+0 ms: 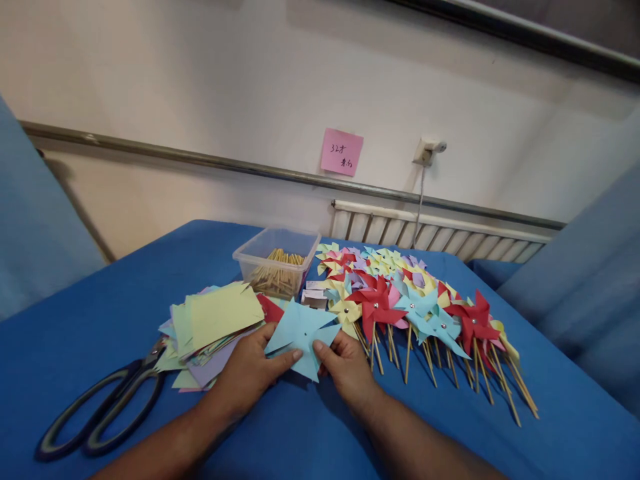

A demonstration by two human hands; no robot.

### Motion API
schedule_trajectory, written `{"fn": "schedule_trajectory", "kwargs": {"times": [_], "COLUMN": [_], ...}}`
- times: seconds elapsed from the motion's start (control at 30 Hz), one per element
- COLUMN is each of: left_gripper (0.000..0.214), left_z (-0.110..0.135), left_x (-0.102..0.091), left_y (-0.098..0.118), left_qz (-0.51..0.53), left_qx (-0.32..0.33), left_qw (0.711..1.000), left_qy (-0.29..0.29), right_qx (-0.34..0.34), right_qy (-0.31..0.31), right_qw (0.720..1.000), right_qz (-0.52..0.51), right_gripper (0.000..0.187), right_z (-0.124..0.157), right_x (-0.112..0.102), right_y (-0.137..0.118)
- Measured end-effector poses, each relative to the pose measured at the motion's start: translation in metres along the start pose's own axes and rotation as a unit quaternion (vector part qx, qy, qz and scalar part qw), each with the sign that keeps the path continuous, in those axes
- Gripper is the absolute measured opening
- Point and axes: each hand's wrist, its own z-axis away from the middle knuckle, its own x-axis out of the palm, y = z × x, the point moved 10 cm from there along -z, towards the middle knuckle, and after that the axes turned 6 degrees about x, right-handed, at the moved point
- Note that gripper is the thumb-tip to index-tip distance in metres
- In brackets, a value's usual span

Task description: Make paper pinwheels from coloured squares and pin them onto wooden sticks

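A light blue paper pinwheel [303, 333] is held up between my two hands above the blue cloth. My left hand [257, 367] grips its left side, the thumb on the front face. On the right side, my right hand [345, 367] pinches another blade between thumb and fingers. A small dark dot marks the pinwheel's centre, and no stick shows on it. Behind my left hand lies a pile of coloured paper sheets [225, 317]. Several finished pinwheels on sticks [377, 303] lie beyond my right hand.
Black-handled scissors [113, 407] lie at the left, their blades partly under the paper. A clear plastic box [313, 250] of wooden sticks [277, 272] stands behind. Small boxes [315, 293] sit beside it. A radiator [390, 227] and a pink note [342, 152] are at the wall.
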Motion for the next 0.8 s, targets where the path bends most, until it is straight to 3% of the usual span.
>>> {"fn": "schedule_trajectory", "kwargs": {"times": [0.33, 0.5, 0.8], "left_gripper": [0.041, 0.041, 0.036], "left_z": [0.0002, 0.0012, 0.0083], "left_x": [-0.0005, 0.0056, -0.0010], "left_y": [-0.0008, -0.0007, 0.0044], "left_qz": [0.020, 0.031, 0.080], "left_qx": [-0.004, -0.012, -0.015], "left_qw": [1.000, 0.999, 0.995], "left_qy": [0.001, -0.017, 0.051], "right_qx": [0.003, 0.001, 0.015], "right_qy": [-0.028, -0.008, -0.029], "right_qw": [0.999, 1.000, 0.999], "right_qz": [0.015, -0.016, -0.010], "right_gripper": [0.039, 0.036, 0.040], "right_z": [0.0000, 0.0002, 0.0029], "right_x": [0.0031, 0.0001, 0.0046], "right_y": [0.0036, 0.0003, -0.0034]}}
